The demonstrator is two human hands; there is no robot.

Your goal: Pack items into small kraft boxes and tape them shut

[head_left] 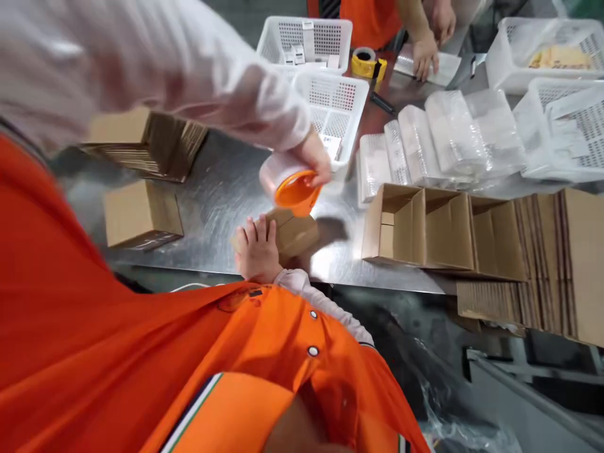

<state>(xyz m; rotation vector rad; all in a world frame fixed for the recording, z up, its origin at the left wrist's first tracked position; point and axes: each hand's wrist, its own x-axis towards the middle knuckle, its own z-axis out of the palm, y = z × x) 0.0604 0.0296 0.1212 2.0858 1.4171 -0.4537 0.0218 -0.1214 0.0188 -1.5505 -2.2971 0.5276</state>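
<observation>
My left hand [314,157], reaching in from the upper left in a white sleeve, grips an orange tape dispenser [298,192] with a wide roll of tape on it. The dispenser is just above a small brown cardboard box [295,236] near the table's front edge. My right hand [258,250] rests on the left part of that box, its fingers stretched out and slightly apart. The dispenser hides part of the box. Another closed cardboard box [141,214] sits to the left.
Open cardboard boxes [448,229] and flattened cartons [547,251] line the right side. Behind them are bubble-wrap packs [453,132]. White baskets [333,94] stand at the back, beside a yellow tape dispenser [365,65]. Across the table, a co-worker's hand [425,53] touches a bubble-wrap piece.
</observation>
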